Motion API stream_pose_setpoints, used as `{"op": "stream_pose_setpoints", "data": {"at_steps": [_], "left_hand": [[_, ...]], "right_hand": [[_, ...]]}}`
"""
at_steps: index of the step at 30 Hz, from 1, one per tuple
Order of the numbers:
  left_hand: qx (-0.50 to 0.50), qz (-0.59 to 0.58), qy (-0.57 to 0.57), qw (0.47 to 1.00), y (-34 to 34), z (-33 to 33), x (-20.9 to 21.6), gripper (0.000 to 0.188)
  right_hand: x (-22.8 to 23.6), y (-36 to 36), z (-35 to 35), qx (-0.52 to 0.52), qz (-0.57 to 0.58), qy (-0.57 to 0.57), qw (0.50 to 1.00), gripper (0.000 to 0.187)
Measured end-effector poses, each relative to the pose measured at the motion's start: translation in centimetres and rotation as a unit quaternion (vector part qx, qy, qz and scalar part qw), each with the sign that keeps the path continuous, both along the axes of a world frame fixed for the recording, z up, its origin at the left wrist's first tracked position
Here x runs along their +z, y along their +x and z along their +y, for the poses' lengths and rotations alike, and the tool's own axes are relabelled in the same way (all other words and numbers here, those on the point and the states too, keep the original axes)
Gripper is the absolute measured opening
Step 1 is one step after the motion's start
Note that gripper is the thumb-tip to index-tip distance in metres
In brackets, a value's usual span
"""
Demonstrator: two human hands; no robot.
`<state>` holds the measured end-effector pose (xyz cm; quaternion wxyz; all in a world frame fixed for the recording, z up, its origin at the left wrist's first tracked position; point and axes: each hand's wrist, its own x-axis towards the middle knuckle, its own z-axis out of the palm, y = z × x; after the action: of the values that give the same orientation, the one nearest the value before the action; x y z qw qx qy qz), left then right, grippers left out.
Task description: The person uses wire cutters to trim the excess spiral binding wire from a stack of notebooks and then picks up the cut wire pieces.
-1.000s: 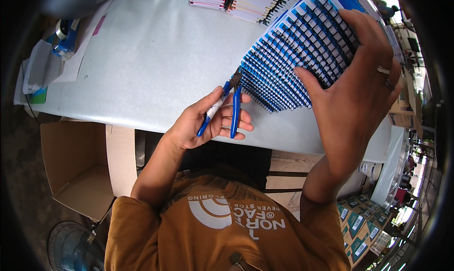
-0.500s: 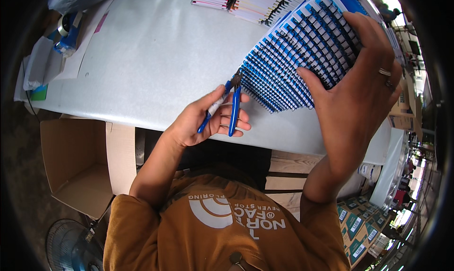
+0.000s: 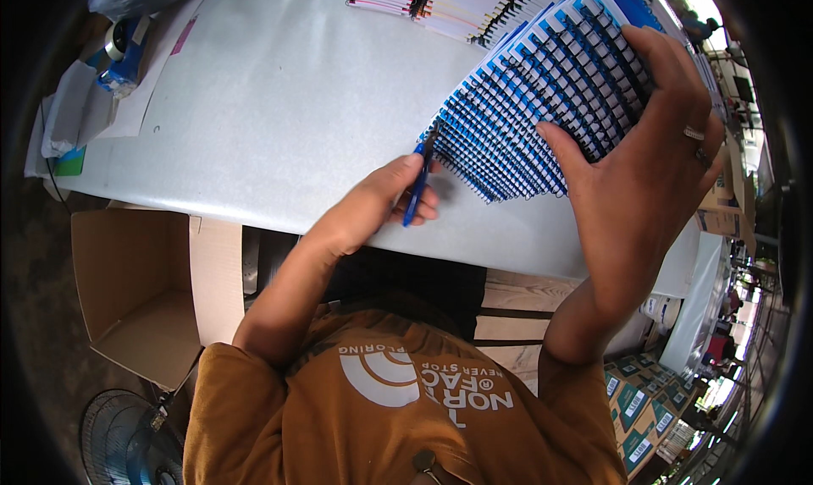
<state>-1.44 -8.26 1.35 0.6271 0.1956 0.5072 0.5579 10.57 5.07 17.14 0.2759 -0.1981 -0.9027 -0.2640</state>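
Observation:
In my left hand is a pair of blue-handled wire cutters, my fingers wrapped round the handles. Its dark jaws touch the lower left corner of a stack of coil-bound notebooks with blue edges and dark spiral bindings. The stack is fanned, so its spines show as slanting rows. My right hand grips the stack at its right side, thumb pressed on the bindings and fingers over the far edge. What the jaws close on is too small to make out.
More coil-bound books lie at the back of the pale table. A tape dispenser and plastic-wrapped items are at the far left. Below the table stand an open cardboard box and a fan; printed cartons sit at lower right.
My left hand has closed round the cutters, bringing the spread handles together, and its jaws have moved slightly up and right at the corner. The right hand and the stack have shifted only slightly.

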Motion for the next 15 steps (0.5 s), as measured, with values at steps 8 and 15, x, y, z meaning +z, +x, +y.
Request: {"op": "stream_pose_setpoints", "data": {"at_steps": [8, 15], "left_hand": [[0.020, 0.365, -0.062, 0.929, 0.1, 0.0, 0.2, 0.049], [0.015, -0.157, -0.002, 0.987, 0.0, -0.1, -0.1, 0.054]], "right_hand": [[-0.1, -0.1, 0.1, 0.000, 0.001, -0.003, 1.000, 0.084], [0.1, 0.1, 0.1, 0.019, 0.012, -0.009, 1.000, 0.084]]}}
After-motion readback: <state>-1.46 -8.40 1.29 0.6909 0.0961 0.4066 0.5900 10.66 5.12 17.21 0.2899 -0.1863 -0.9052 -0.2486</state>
